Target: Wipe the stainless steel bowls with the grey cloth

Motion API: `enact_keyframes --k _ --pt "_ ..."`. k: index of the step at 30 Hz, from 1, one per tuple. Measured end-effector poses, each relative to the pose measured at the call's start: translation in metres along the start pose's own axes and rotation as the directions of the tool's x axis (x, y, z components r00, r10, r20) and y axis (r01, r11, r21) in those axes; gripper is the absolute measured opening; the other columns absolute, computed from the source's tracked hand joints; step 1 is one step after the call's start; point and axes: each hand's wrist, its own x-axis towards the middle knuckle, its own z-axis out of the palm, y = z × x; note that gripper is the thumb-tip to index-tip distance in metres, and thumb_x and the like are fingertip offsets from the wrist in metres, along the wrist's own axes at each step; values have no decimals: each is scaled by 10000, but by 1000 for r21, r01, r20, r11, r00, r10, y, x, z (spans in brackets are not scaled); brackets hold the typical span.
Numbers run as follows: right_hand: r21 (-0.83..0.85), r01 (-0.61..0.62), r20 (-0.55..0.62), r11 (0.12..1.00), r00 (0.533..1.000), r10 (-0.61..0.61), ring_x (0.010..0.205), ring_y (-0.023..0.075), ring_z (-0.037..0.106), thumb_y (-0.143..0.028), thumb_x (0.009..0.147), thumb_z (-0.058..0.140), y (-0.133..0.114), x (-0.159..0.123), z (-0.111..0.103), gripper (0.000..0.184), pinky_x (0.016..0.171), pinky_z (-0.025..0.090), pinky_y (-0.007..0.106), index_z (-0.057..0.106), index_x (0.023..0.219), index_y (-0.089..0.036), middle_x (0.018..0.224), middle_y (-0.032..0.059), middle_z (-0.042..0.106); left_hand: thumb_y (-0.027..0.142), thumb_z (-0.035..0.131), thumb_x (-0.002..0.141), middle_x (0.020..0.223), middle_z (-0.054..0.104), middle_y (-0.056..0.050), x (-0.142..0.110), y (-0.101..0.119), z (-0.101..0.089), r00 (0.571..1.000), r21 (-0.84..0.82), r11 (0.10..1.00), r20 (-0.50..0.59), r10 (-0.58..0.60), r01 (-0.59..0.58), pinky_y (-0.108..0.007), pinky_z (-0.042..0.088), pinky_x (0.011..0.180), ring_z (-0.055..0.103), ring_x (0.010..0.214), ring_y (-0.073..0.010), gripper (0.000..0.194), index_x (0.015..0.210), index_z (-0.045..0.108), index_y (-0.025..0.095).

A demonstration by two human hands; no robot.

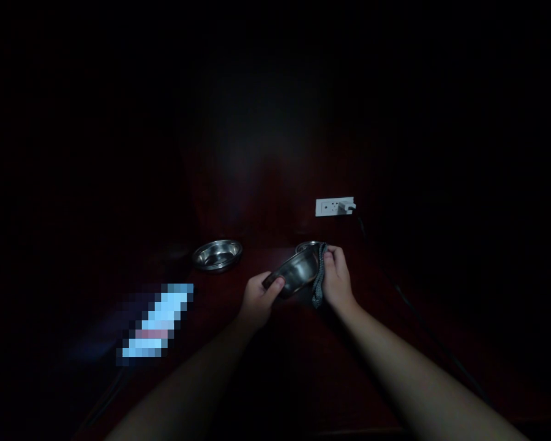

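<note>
Tilted on its side between my hands is a shiny metal bowl (298,274). My left hand (259,298) grips its left rim, thumb on the near side. With my right hand (338,278) I pinch a dark grey patterned cloth (319,282) against the bowl's right side; my fingers behind the cloth are partly hidden. Just behind the held bowl, a second metal dish (305,245) shows only its upper rim. Further left, a metal bowl (217,255) rests upright on the dark red surface, apart from both hands.
A lit, pixelated screen (158,321) lies at the left, with a cable running from below it. At the back right is a white wall socket (328,207) with a charger (348,207) plugged in. Its dark cord (408,300) trails down the right side. Most surroundings are too dark to make out.
</note>
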Motion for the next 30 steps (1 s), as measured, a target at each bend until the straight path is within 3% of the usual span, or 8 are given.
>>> enact_keyframes --k 4,8,13,19,30 --pt "-35 110 -22 993 994 -111 1006 217 506 -420 899 337 -1 1 -2 310 930 383 421 516 1025 -202 1036 76 542 453 571 760 635 570 -18 1 0 1 999 -99 995 -25 -24 22 -246 388 574 492 599 -132 348 721 606 108" --pt "-6 210 31 978 977 -210 1071 222 497 -404 908 315 -4 -1 -2 346 973 368 430 517 1106 -205 1115 87 538 466 580 748 620 566 -12 3 -4 -1 995 -150 988 -85 -47 34 -239 392 563 496 586 -125 355 662 577 122" --pt "-3 185 70 983 980 -184 1129 230 474 -394 904 332 -7 -4 -4 383 990 361 431 423 1228 -212 1211 97 501 475 607 725 618 572 -10 5 -7 -2 989 -219 973 -112 -102 76 -247 428 575 527 590 -129 357 656 573 127" --pt "4 190 117 982 975 -189 1072 228 503 -376 903 343 -9 -5 -5 330 958 387 419 464 1162 -210 1147 87 535 484 622 715 625 582 -12 3 -3 0 978 -295 949 -140 -157 111 -251 449 582 550 598 -129 367 667 585 122" --pt "23 323 213 946 923 -320 1264 240 382 -269 856 404 -3 -4 -4 462 1092 271 462 390 1313 -201 1353 88 426 501 655 670 621 609 -19 6 -4 1 958 -410 900 -169 -233 147 -255 448 541 569 584 -140 386 678 600 119"
